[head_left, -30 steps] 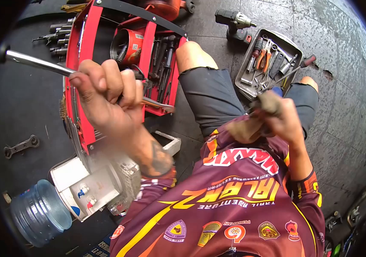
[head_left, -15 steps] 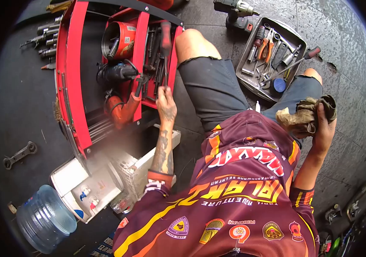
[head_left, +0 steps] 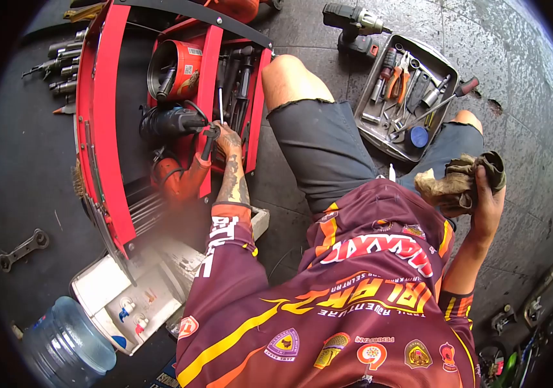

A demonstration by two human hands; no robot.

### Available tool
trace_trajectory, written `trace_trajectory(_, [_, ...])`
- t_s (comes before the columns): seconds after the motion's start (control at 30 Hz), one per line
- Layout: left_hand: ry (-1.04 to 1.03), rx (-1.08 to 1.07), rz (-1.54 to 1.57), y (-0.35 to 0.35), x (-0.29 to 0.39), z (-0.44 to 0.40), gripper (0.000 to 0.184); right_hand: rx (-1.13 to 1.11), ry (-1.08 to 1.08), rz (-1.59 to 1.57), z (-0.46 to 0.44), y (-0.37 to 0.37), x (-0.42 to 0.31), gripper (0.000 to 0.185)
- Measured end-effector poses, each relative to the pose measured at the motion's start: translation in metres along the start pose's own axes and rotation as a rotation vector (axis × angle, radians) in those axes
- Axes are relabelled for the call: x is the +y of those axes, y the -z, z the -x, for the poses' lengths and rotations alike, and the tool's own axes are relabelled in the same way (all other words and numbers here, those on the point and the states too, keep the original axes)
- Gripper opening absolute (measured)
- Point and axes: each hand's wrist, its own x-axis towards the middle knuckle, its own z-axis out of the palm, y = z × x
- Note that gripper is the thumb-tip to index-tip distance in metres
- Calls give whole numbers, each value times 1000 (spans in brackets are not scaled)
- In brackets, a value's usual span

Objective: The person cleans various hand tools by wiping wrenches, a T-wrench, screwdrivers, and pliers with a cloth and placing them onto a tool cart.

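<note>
Dark floor [head_left: 528, 129], left hand [head_left: 228, 140] now inside red toolbox [head_left: 104, 97]

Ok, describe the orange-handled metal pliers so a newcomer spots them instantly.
Find the grey metal tray beside the black cordless power tool. In it, toward that power tool, lie the pliers. Only they have two splayed orange handles.

The jersey [head_left: 244, 304] is showing maroon with yellow and orange stripes, and its largest chest lettering is standing out white and red. The rag [head_left: 460, 184] is looking mottled olive-brown, paler beige at one side. The shorts [head_left: 312, 145] are appearing dark grey; the tool cart [head_left: 106, 110] is showing bright red, the water jug [head_left: 66, 336] translucent blue.
</note>
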Motion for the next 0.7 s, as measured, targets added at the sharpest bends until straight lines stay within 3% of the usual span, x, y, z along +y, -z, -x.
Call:
trace_trajectory(0.17, [-253, 160, 51, -21, -31, -29, 17, 19, -19, 1, -2, -10, -4, 27])
trace_trajectory(0.33, [-116, 107, -72, -84, -115, -75, 22, -11, -28, 29, -7, -27, 2, 27])
trace_trajectory(0.43, [-30, 144, -66, -71, -94, -69, 27, -18, -55, 26, -14, -39, 0, 25])
trace_trajectory(0.57, [106, 150, -2, -61, -44, -48, 34, 182, 32, -29, -59, -37, 22, 23])
trace_trajectory(0.6, [124, 159, -3, -55, -24, -38, 36, 253, -34, -140, -87, -14, 54, 21])
trace_trajectory(0.67, [72, 181, 1, -40, 7, -13, 41, 405, 42, -239, -130, 3, 86, 21])
trace_trajectory(0.7, [3, 241, 154, -43, 8, -1, 44, 453, 12, -164, -154, 17, 108, 20])
